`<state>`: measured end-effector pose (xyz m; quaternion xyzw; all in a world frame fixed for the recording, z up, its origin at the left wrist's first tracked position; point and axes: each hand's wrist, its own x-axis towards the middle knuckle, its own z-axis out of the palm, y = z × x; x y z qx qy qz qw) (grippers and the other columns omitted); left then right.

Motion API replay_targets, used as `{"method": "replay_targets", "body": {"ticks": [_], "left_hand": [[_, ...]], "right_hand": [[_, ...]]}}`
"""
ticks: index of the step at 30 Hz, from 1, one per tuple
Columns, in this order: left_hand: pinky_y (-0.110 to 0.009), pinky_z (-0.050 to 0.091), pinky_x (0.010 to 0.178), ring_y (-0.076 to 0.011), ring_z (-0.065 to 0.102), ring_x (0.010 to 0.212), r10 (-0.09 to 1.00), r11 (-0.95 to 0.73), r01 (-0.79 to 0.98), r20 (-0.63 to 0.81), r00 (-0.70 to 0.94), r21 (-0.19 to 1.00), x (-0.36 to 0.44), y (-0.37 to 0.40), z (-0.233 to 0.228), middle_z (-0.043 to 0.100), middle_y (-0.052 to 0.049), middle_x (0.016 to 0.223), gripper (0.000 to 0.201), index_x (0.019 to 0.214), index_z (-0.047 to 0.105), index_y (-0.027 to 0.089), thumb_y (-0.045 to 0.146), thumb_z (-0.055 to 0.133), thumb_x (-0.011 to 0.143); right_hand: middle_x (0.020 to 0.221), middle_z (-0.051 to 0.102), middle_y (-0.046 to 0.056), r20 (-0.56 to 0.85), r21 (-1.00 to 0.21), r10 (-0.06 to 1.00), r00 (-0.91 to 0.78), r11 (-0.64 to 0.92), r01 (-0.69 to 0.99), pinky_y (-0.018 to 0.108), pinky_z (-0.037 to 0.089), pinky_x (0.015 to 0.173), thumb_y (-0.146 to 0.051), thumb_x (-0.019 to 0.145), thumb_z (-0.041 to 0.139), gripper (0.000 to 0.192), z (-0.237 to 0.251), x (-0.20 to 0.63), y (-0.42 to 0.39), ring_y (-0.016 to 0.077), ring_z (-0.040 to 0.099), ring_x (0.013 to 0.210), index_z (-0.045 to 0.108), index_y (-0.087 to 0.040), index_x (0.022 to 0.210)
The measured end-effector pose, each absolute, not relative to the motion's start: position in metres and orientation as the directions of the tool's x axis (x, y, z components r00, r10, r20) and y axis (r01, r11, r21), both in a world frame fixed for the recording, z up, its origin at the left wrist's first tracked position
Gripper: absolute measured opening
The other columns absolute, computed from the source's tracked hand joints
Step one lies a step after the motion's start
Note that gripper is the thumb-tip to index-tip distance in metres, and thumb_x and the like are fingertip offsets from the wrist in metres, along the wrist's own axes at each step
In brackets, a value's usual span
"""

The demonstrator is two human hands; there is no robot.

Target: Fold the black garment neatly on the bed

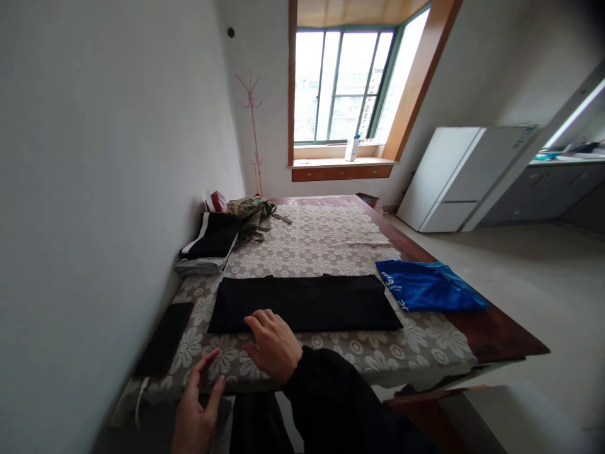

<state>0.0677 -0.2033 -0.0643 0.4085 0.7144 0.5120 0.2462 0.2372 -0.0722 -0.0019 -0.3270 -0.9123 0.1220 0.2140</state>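
A black garment (321, 302), folded into a long flat strip, lies across the near part of the table. My right hand (274, 343) is over its front edge left of the middle, fingers loosely bent and apart; whether the fingertips press on the cloth I cannot tell. Nothing shows in that hand. Lower and to the left, my left hand (201, 397) is at the table's near edge, thumb and fingers spread with nothing between them. It is apart from the garment. To the right of the black cloth lies a folded blue garment (430, 287).
A patterned tablecloth (326, 233) covers most of the wooden table (505, 334). Folded clothes (212, 236) and a green bag (253, 211) are stacked by the left wall. A dark flat device (163, 340) with a white cable (139, 403) lies at the near left. A fridge (454, 176) stands beyond.
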Motion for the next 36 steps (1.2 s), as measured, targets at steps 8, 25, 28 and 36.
{"method": "replay_targets", "body": {"ticks": [8,25,28,36], "left_hand": [[-0.056,0.049,0.114,-0.0329,0.061,0.133,0.845,0.025,-0.424,-0.246,-0.475,0.905,0.065,-0.193,-0.069,0.068,-0.014,0.139,0.048,0.128,0.067,0.024,0.043,0.060,0.085],[-0.057,0.050,0.109,-0.0349,0.057,0.135,0.920,0.010,-0.248,-0.106,-0.378,0.969,0.055,-0.069,-0.034,0.072,-0.009,0.134,0.088,0.137,0.063,0.022,0.067,0.001,0.095],[-0.050,0.048,0.113,-0.0309,0.055,0.139,0.964,-0.079,-0.298,-0.003,-0.265,0.951,0.048,-0.070,-0.038,0.071,-0.005,0.136,0.083,0.149,0.053,0.028,0.069,0.005,0.096],[-0.042,0.044,0.118,-0.0246,0.059,0.135,0.997,0.009,-0.895,0.066,0.042,0.446,0.127,-0.057,0.054,0.071,-0.003,0.137,0.055,0.146,0.057,0.031,0.058,0.042,0.100]], "right_hand": [[0.111,0.068,0.010,0.203,-0.186,0.571,-0.795,0.820,0.541,0.038,0.053,0.082,-0.036,0.094,0.062,0.023,-0.008,0.160,-0.041,0.0264,0.061,0.105,0.066,-0.016,0.104],[0.113,0.074,0.005,0.401,-0.898,0.834,-0.379,0.440,0.016,0.033,0.055,0.094,-0.035,0.095,0.063,0.022,-0.007,0.248,-0.073,0.0204,0.068,0.107,0.069,-0.023,0.113],[0.116,0.074,0.008,0.294,-0.953,0.918,-0.268,0.259,-0.158,0.040,0.056,0.096,-0.048,0.097,0.060,0.032,-0.027,0.293,-0.080,0.0251,0.069,0.111,0.069,-0.024,0.117],[0.143,0.064,0.005,0.021,-0.735,0.975,-0.222,-0.136,-0.664,0.050,0.038,0.120,-0.069,0.093,0.053,0.056,-0.005,0.361,-0.016,0.0275,0.055,0.137,0.065,-0.028,0.129]]}}
